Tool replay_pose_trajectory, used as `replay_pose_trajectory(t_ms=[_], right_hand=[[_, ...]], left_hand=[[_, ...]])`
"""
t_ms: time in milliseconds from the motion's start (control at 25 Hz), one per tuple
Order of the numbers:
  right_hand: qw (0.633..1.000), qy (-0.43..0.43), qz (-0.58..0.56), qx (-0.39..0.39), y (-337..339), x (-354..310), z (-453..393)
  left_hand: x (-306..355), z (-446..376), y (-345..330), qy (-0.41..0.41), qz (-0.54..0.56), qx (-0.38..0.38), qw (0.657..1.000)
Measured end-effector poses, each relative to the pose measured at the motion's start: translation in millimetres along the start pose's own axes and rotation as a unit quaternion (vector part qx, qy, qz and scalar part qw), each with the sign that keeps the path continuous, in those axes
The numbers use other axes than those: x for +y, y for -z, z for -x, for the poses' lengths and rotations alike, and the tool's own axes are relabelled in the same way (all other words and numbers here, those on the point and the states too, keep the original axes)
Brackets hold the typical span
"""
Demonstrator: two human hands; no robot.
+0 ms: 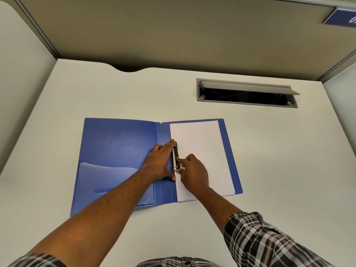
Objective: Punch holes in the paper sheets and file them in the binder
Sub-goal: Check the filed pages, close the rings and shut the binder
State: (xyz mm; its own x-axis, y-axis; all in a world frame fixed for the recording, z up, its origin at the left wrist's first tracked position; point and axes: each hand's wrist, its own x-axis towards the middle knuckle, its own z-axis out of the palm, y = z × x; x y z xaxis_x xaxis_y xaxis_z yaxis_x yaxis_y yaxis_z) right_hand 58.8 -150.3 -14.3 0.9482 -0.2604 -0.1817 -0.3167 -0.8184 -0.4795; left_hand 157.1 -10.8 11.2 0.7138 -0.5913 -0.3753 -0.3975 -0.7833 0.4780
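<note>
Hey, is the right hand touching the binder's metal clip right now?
Touching. The head view shows the right hand with its index fingertip and thumb tip against the black metal clip, on the paper sheets.

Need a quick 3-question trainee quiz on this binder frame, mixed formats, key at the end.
1. True or false: the blue binder lies closed.
2. The paper sheets lie on which half of the binder: A left, B right?
3. Fill in: both hands work at the metal ____ by the spine.

Key: 1 false, it lies open on the desk. 2 B. 3 clip; the left hand lies flat beside it, the right hand touches it with fingertips.
</note>
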Motion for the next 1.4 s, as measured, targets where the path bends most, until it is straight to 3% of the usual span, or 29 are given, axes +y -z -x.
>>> replay_pose_trajectory(t_ms=[240,520,680,960,1040,1120,1240,1400], right_hand=[[0.998,0.032,-0.046,-0.008,3.8,11.3,3.1],[0.993,-0.034,-0.059,0.092,13.6,39.6,15.7],[0.981,-0.136,-0.001,0.137,27.8,59.2,17.2],[0.947,-0.297,0.011,0.120,46.8,85.0,19.8],[0.946,-0.300,0.008,0.122,47.5,88.4,21.2],[0.946,-0.301,0.005,0.122,47.6,90.0,21.8],[0.945,-0.304,-0.017,0.120,50.9,90.0,21.9],[0.936,-0.326,-0.066,0.114,58.9,91.0,20.1]], left_hand=[[1.3,3.6,1.5,-0.013,-0.003,0.001,1.000],[-17.1,20.6,8.1,-0.003,0.039,0.028,0.999],[-42.1,36.0,21.1,0.030,0.033,0.118,0.992],[-125.6,75.8,47.4,0.174,-0.079,0.269,0.944],[-138.9,94.4,52.4,0.251,-0.042,0.313,0.915],[-143.7,110.8,56.6,0.300,0.076,0.337,0.889],[-145.4,124.6,62.9,0.324,0.232,0.338,0.853],[-154.5,130.9,70.5,0.321,0.276,0.338,0.841]])
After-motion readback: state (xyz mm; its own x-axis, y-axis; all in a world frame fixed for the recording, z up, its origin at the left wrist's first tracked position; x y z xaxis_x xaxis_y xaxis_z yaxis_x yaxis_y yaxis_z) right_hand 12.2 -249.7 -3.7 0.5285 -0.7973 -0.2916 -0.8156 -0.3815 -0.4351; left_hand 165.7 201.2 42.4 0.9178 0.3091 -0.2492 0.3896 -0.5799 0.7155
